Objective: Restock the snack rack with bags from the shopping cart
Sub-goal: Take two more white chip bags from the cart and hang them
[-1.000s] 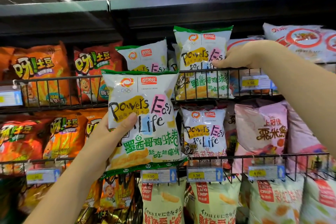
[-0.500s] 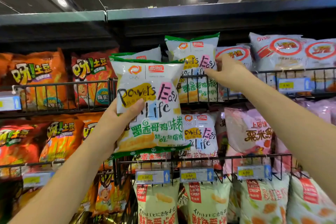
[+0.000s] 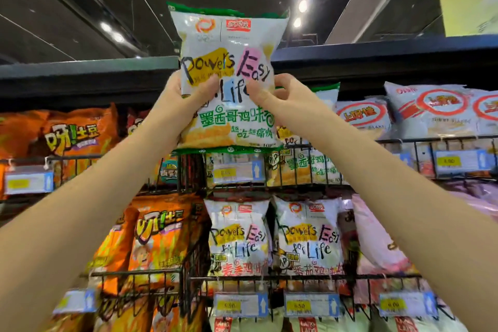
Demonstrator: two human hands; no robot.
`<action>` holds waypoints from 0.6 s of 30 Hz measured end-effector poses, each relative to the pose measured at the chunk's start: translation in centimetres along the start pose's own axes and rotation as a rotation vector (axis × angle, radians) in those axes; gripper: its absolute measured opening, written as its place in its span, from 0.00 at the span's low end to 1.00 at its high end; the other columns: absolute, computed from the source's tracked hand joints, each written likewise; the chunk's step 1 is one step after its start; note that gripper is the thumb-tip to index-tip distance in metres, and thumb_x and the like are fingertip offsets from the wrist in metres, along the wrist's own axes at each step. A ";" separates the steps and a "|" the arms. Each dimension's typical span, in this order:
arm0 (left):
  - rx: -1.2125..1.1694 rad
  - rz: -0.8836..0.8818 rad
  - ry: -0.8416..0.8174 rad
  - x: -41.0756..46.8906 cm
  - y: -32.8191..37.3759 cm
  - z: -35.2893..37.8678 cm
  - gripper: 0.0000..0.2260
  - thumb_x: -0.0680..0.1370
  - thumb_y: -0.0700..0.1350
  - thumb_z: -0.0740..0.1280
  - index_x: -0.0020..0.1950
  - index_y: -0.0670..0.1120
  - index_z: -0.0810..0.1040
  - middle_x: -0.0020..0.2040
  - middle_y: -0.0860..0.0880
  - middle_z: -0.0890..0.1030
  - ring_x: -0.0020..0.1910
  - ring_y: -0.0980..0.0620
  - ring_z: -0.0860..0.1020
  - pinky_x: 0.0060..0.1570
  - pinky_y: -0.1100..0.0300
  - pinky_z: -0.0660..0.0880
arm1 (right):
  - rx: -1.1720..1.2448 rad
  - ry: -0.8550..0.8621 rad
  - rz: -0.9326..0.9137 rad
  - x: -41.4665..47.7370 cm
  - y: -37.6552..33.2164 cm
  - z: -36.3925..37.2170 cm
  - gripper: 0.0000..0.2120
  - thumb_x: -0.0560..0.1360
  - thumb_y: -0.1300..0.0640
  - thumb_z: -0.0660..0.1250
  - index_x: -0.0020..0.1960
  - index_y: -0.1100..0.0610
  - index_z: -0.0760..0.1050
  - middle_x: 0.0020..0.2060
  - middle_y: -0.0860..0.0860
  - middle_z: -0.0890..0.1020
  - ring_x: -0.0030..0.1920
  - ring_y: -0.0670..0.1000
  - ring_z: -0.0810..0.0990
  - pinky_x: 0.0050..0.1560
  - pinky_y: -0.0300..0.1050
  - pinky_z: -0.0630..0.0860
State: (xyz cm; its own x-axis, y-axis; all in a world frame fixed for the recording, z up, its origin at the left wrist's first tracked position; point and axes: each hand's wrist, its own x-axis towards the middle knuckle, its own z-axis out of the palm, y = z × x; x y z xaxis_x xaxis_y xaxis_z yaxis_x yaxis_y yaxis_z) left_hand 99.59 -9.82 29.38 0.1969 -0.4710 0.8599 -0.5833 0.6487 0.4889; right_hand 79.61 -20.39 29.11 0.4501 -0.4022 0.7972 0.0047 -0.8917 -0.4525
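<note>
You are holding chip bag [image 3: 227, 75] upright, long axis vertical, just above top wire basket [image 3: 296, 185]; left hand [image 3: 186, 100] and right hand [image 3: 283, 100] each pinching one side, grip clamped on bag. Basket lying directly below.

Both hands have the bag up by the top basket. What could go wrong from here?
The white and green bag, gripped by the left hand and right hand, hangs with its bottom edge at the top wire basket front rail; it may snag going in.
The matching bag already in that basket could get shoved back or crushed.
Both thumbs press the bag's middle, which might break the snacks.
</note>
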 end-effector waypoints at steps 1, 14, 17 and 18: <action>0.023 0.010 0.037 0.6 -0.1 -0.4 0.29 0.74 0.60 0.76 0.70 0.52 0.72 0.61 0.51 0.85 0.60 0.49 0.84 0.62 0.41 0.79 | 0.024 0.028 -0.008 0.5 -0.1 0.4 0.26 0.77 0.33 0.66 0.68 0.47 0.69 0.55 0.42 0.81 0.50 0.39 0.80 0.44 0.36 0.74; 0.338 -0.020 -0.063 0.6 -4.0 -2.5 0.16 0.82 0.59 0.67 0.69 0.66 0.71 0.59 0.64 0.81 0.59 0.59 0.80 0.55 0.58 0.78 | -0.051 0.092 0.016 4.2 3.4 4.6 0.19 0.79 0.45 0.70 0.66 0.49 0.71 0.53 0.43 0.82 0.55 0.46 0.81 0.49 0.40 0.74; 0.389 -0.003 -0.079 0.7 -4.2 -2.1 0.17 0.83 0.58 0.65 0.71 0.63 0.69 0.61 0.60 0.81 0.57 0.59 0.81 0.46 0.67 0.74 | -0.064 0.096 0.062 4.3 3.5 4.4 0.15 0.79 0.45 0.70 0.62 0.44 0.70 0.52 0.40 0.82 0.55 0.46 0.81 0.45 0.37 0.72; 0.411 -0.003 -0.076 0.9 -4.3 -1.9 0.17 0.83 0.58 0.64 0.72 0.61 0.68 0.60 0.59 0.81 0.57 0.58 0.81 0.44 0.69 0.74 | -0.078 0.104 0.071 4.4 3.6 4.3 0.15 0.79 0.45 0.70 0.62 0.45 0.70 0.52 0.41 0.82 0.55 0.46 0.80 0.43 0.36 0.71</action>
State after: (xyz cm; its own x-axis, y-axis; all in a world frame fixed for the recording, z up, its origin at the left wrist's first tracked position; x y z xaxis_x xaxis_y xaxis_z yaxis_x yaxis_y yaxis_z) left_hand 103.80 -11.93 28.29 0.1490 -0.5254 0.8377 -0.8518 0.3621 0.3785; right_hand 85.44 -24.48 29.22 0.3524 -0.4802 0.8033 -0.0951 -0.8723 -0.4797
